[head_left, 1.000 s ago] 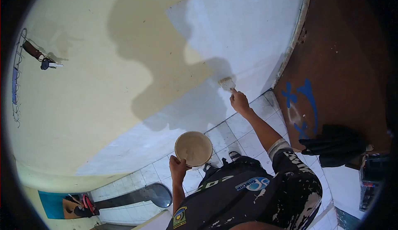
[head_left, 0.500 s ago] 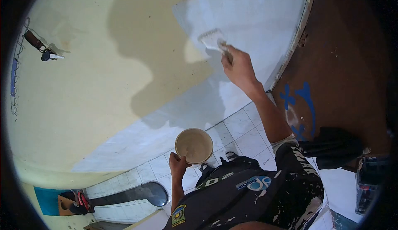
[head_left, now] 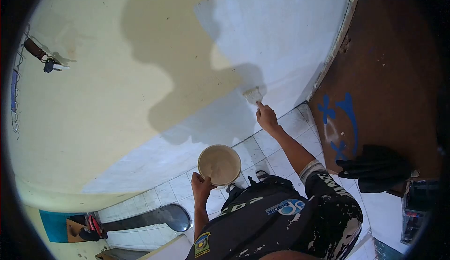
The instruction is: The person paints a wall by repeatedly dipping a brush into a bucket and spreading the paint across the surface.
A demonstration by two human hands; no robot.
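Observation:
My right hand (head_left: 267, 118) grips a paintbrush (head_left: 253, 95) by its handle, the bristles up against the wall near the lower border of the white painted area (head_left: 286, 40). Cream colour covers the wall (head_left: 108, 100) to the left, and a large shadow falls over the part in front of me. Down at waist height my left hand (head_left: 201, 186) is closed on the rim of a round bucket (head_left: 219, 165). Pale paint coats the inside of this bucket.
At right stands a brown panel (head_left: 389, 72) with blue marks. A dark cloth (head_left: 377, 166) hangs at its lower edge. Keys (head_left: 54, 66) hang on the wall at far left. White floor tiles (head_left: 276, 140) run along the wall's foot, with a long dark-topped object (head_left: 140, 220) at lower left.
My right hand has brought the paintbrush down the wall, from high on the white area to its lower part. The left hand and bucket have stayed in place.

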